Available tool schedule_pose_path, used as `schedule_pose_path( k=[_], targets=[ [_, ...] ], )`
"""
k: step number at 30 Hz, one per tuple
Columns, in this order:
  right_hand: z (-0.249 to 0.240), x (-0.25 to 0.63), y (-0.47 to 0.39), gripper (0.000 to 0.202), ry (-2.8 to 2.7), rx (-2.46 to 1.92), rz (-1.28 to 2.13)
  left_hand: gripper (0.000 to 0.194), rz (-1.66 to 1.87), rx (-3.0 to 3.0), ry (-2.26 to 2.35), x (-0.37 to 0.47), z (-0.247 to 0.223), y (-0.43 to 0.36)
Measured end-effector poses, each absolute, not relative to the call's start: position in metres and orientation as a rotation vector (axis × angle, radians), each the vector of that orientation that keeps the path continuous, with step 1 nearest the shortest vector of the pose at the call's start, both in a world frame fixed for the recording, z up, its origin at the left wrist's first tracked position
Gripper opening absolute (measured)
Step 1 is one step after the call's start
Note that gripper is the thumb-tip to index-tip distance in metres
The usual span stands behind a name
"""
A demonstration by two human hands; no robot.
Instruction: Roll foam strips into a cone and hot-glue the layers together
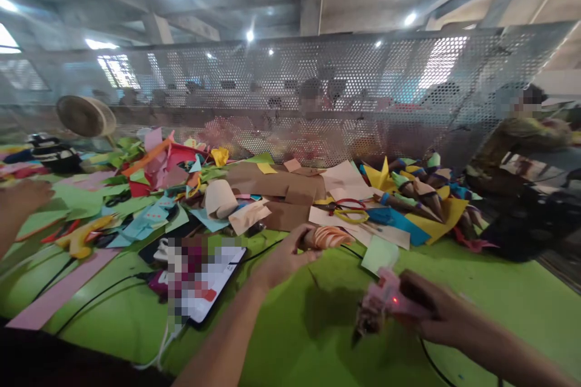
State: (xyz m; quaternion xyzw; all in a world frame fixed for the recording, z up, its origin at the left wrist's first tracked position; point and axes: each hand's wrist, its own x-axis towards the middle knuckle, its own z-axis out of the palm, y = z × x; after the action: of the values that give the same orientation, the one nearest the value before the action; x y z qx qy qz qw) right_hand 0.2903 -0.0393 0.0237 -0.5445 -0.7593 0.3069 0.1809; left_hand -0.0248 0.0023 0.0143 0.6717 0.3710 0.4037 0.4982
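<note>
My left hand (293, 254) is closed round one end of a small orange-and-white striped paper roll (329, 237), held over the green table. To the right, my right hand (429, 308) grips a pink hot glue gun (388, 293) with a lit red light. Its dark nozzle points down and to the left, slightly blurred, apart from the roll. Just beyond the roll lie red-and-yellow-handled scissors (350, 213) on paper sheets. A pale green paper piece (380, 255) lies between my hands.
A phone (213, 290) with cables lies left of my left arm. A co-worker's hand (27, 199) reaches in at far left, near a yellow glue gun (86, 236). Brown cardboard (272, 184) and finished-looking paper cones (422, 190) lie behind. A perforated metal screen (281, 91) borders the table.
</note>
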Motion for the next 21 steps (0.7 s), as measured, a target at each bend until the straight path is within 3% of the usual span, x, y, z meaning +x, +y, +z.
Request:
schedule_pose_path(
  k=[4, 8, 13, 21],
  targets=[
    [0.051, 0.296, -0.045, 0.042, -1.559, -1.397, 1.251, 0.043, 0.938, 1.643, 0.940, -0.025, 0.016, 0.002],
    [0.071, 0.284, -0.047, 0.041, -1.390, -1.279, 1.441, 0.045, 0.921, 1.614, 0.926, -0.023, 0.016, 0.001],
    [0.083, 0.258, -0.040, 0.049, -1.540, -1.280, 1.275, 0.043, 0.881, 1.545, 0.923, -0.017, 0.017, 0.001],
    [0.089, 0.231, -0.032, 0.045, -1.745, -1.271, 1.050, 0.039, 0.909, 1.645, 0.905, -0.017, 0.015, 0.001]
  ],
)
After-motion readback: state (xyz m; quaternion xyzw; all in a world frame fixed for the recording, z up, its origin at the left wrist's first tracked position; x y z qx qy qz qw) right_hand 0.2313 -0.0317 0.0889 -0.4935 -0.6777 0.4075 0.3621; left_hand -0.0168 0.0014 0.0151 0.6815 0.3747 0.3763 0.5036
